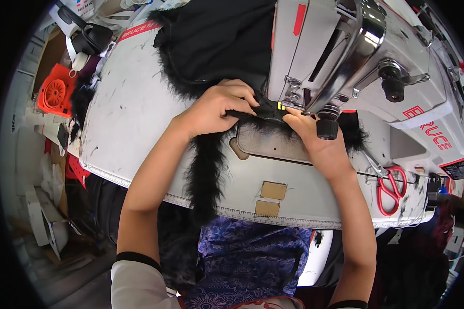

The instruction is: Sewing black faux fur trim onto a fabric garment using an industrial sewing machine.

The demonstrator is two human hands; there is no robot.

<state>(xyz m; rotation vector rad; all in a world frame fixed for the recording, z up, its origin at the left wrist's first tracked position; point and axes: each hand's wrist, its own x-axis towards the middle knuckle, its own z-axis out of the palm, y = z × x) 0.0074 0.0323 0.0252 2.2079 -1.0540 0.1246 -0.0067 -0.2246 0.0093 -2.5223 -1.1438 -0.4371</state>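
At the needle area of a white sewing machine (307,56), my left hand (216,107) is closed on the edge of a black fur strip, fingers curled over it. The black fur strip (206,175) hangs down from this hand across the table's front edge. Beyond it spreads a black fabric piece (227,44) with a furry border, running under the machine head. My right hand (317,139) is on the near right side of the needle area, its fingertips pressed on the same black material. The machine's head and a black knob partly hide those fingers.
Red-handled scissors (392,190) lie on the white table (123,108) at the right. Two tan patches (273,190) are on the tabletop near a measuring tape (294,223) along the front edge. An orange plastic device (55,92) stands far left. Patterned blue cloth (247,262) covers my lap.
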